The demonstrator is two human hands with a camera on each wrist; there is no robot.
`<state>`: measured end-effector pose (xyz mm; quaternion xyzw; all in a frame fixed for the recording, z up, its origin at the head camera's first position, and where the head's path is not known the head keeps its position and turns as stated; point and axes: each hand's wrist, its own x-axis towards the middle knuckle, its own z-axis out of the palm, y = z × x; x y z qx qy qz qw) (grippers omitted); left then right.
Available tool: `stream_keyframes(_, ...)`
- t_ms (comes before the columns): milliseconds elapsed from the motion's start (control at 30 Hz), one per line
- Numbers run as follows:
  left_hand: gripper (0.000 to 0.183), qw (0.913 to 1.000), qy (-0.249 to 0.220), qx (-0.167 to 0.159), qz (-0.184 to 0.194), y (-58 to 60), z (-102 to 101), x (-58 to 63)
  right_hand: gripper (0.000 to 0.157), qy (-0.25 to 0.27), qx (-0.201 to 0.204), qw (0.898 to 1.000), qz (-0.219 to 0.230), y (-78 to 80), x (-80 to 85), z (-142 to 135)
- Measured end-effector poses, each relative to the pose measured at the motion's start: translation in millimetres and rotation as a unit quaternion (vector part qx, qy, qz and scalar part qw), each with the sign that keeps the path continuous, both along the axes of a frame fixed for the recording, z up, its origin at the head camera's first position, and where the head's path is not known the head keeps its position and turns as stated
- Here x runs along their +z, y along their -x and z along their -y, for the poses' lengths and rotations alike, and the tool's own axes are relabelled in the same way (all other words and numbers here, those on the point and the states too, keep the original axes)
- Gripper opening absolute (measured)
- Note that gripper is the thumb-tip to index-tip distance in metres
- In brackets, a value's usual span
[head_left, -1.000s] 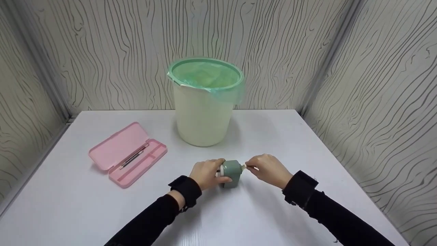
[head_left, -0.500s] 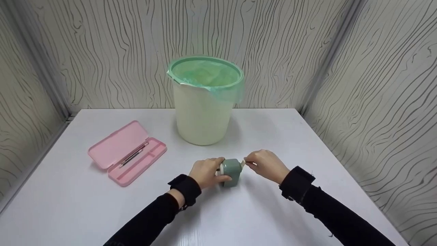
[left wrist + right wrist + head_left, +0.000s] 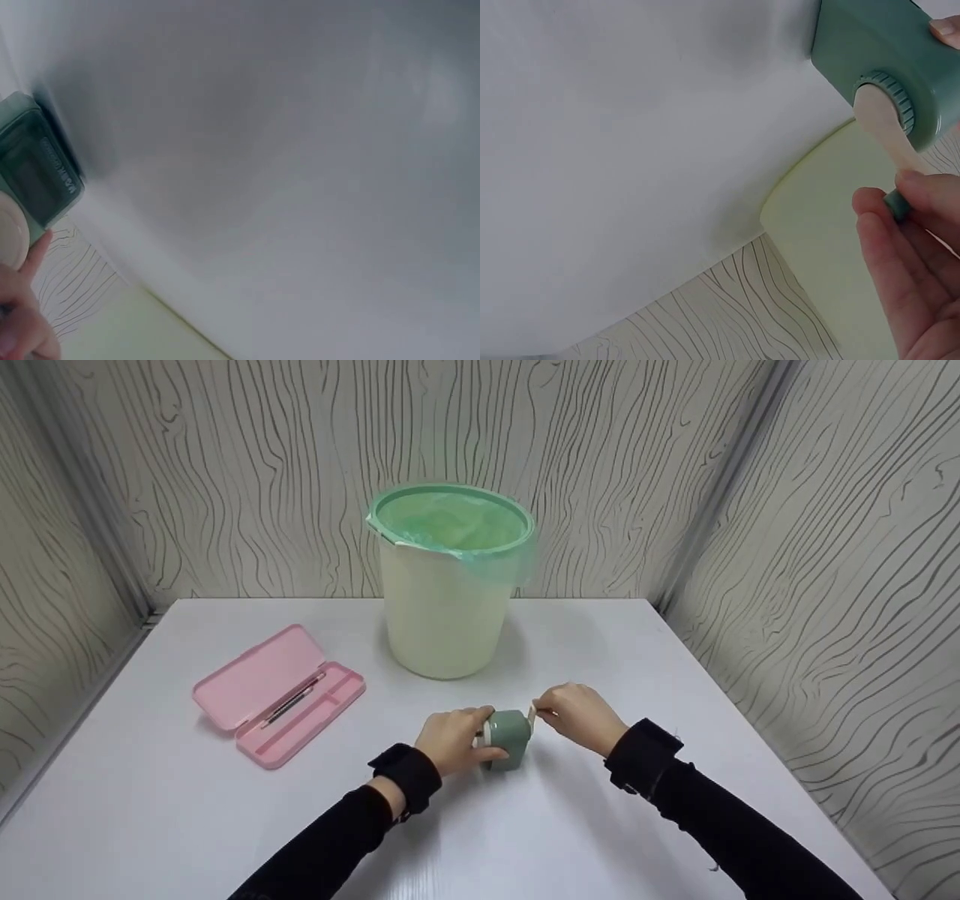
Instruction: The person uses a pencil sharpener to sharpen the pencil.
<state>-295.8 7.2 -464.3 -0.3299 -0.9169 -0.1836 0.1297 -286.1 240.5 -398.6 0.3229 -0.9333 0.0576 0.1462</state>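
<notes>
A green hand-crank pencil sharpener [image 3: 510, 746] stands on the white table in front of the bin. My left hand [image 3: 452, 742] grips it from the left, thumb along its near side and fingers over the top. The left wrist view shows its dark window and a pale round front [image 3: 11, 232] beside a finger. On the right side, my right hand [image 3: 581, 716] pinches the small green knob [image 3: 897, 205] at the end of the white crank arm [image 3: 883, 124]. That arm runs from the toothed green ring on the sharpener, and now points upward in the head view.
Behind the sharpener stands a pale bin [image 3: 442, 615] with a green rim and a thin green liner. An open pink pencil case [image 3: 259, 682] lies at the left, with slim pencils [image 3: 289, 706] in it. Patterned panels [image 3: 600, 472] enclose the table at the back and sides.
My right hand has moved up and slightly left, turning the crank from pointing outward to pointing upward. The left hand and the sharpener have stayed nearly in place.
</notes>
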Motion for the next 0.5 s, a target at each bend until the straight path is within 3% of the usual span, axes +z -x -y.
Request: stream_keyframes(500,0.064,1.0,0.005,0.001,0.003,-0.8,1.9,-1.1,0.006,0.004,-0.02,1.0,0.005,9.0,-1.8,5.8)
